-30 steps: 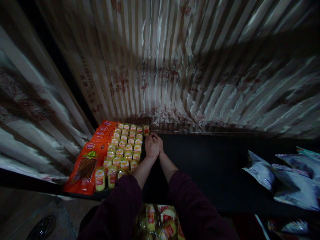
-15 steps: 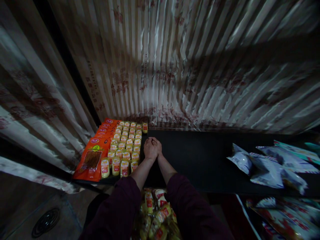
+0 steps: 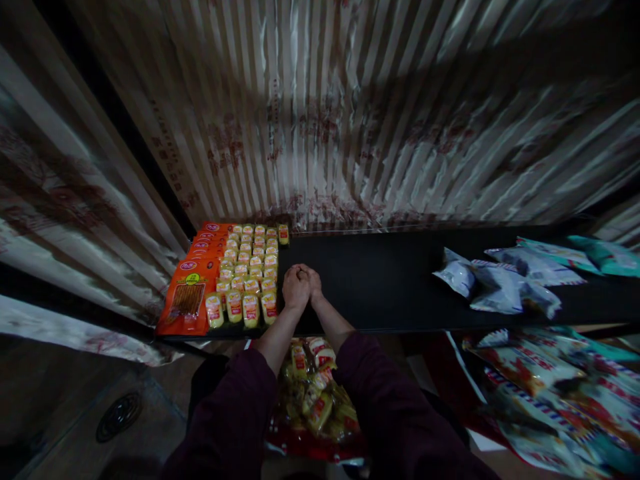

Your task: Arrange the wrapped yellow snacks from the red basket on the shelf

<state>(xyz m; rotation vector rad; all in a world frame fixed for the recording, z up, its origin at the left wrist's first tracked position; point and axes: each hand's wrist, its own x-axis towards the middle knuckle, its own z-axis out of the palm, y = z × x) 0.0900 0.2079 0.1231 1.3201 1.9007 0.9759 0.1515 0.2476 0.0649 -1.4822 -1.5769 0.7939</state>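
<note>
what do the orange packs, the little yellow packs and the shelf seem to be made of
Orange packs: glossy plastic film, judging by the sheen and a clear window. Little yellow packs: probably shiny plastic wrap, with small glints. Shelf: a dark, matte, flat board; whether painted wood or metal is unclear in the dim light.

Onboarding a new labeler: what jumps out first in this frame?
The neat rows of small yellow packets at the left end of the black shelf, flanked by orange packs on their left. The left hand and right hand are pressed together on the shelf just right of those rows. White bags lie at the shelf's right end.
</note>
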